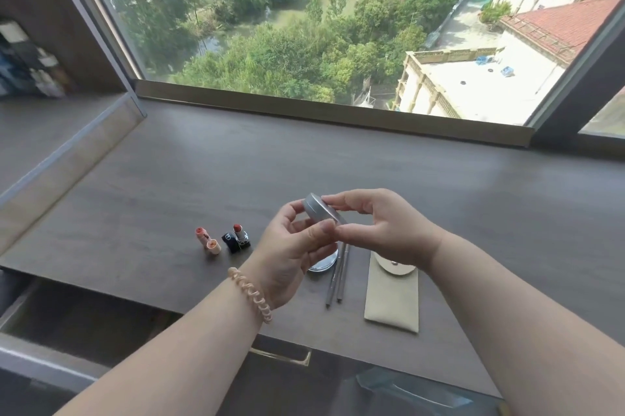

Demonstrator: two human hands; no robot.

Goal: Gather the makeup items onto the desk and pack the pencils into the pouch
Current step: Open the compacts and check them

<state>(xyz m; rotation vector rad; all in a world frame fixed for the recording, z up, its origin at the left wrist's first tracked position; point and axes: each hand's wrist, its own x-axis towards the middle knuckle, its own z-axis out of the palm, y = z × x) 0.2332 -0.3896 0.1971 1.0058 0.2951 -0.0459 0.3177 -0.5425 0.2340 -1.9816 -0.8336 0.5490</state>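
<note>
Both hands hold a small round silver tin [316,208] above the dark desk [338,162]. My left hand [291,246] grips it from below and my right hand [378,226] pinches its rim from the right. Under them lie two grey pencils [338,277] side by side, pointing toward me. A beige pouch [392,297] lies flat to their right, its flap end partly hidden by my right wrist. A round clear lid or compact [321,263] peeks out below my left hand. To the left stand an open pink lipstick with its cap [208,239] and an open black lipstick with its cap [236,238].
A large window [304,26] with a raised sill runs along the desk's far edge. A lower side ledge [50,131] with blurred bottles lies at the left. An open drawer [84,321] sits below the desk's near left edge.
</note>
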